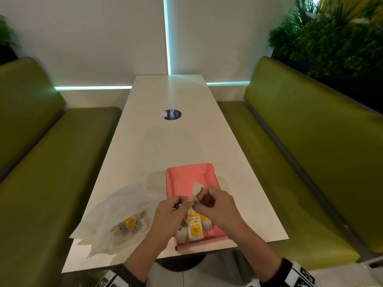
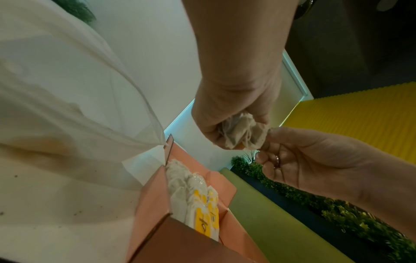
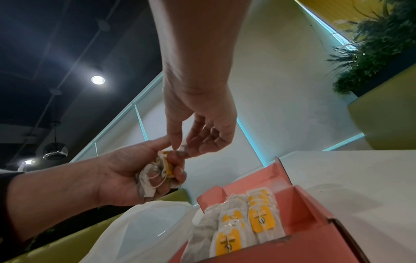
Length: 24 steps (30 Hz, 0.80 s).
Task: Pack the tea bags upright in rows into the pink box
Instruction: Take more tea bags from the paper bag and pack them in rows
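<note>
The pink box (image 1: 186, 175) lies open on the white table (image 1: 165, 141) in front of me. Several tea bags with yellow tags (image 1: 194, 228) stand upright in rows at its near end (image 3: 238, 229); the far part is bare. Above the box my right hand (image 1: 209, 201) grips a crumpled bunch of tea bags (image 3: 157, 174). My left hand (image 1: 176, 210), with a ring on one finger, pinches a corner of one bag in that bunch (image 2: 258, 138). A white bag corner (image 1: 196, 187) sticks up between the hands.
A clear plastic bag (image 1: 116, 214) lies left of the box with more tea bags (image 1: 130, 222) inside. A round blue sticker (image 1: 173, 114) sits mid-table. Green benches (image 1: 310, 152) flank the table on both sides, and a white wall closes the far end.
</note>
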Tool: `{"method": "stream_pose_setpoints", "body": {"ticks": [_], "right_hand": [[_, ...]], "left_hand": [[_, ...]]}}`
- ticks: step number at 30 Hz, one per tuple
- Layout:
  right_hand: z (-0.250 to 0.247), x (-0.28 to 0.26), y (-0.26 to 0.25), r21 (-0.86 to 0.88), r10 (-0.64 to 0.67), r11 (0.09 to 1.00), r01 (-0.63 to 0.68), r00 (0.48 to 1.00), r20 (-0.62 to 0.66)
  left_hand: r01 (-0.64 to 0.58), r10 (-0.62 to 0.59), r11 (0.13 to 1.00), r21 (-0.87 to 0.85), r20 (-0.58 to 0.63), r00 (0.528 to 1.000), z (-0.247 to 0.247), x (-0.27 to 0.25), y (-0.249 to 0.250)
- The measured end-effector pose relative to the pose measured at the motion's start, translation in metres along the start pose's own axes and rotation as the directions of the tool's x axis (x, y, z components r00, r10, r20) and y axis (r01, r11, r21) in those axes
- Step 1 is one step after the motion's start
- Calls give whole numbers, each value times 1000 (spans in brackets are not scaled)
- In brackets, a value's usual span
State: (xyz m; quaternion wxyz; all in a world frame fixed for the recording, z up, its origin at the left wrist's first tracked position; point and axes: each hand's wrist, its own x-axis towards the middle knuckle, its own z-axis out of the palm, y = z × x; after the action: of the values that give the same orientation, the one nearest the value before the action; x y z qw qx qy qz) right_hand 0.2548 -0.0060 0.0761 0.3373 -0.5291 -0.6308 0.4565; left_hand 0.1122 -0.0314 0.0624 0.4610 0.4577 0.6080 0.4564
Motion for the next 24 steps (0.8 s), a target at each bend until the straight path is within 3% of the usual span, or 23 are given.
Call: {"method": "stream_pose_setpoints", "body": {"ticks": [3, 5, 10, 15, 20, 24], "right_hand": [[-1, -3, -5, -69, -37, 997, 46, 990, 136], [-5, -1, -8, -19, -15, 1000, 18, 987, 157], [-18, 6, -12, 197, 108, 974, -112, 994, 33], [-22, 10, -9, 51, 157, 984, -169, 969, 191], [-17, 10, -8, 75, 176, 981, -179, 984, 42], [-18, 10, -9, 57, 167, 984, -171, 983, 69]], "left_hand": [[25, -25, 999, -23, 38, 999, -1, 1, -3], [39, -39, 999, -2, 36, 999, -3, 3, -6], [69, -66, 997, -24, 103, 992, -6, 3, -6], [62, -60, 998, -1, 222, 973, -6, 2, -6], [58, -58, 998, 8, 271, 961, -4, 2, -8], [45, -49, 999, 19, 268, 962, -4, 2, -9]]}}
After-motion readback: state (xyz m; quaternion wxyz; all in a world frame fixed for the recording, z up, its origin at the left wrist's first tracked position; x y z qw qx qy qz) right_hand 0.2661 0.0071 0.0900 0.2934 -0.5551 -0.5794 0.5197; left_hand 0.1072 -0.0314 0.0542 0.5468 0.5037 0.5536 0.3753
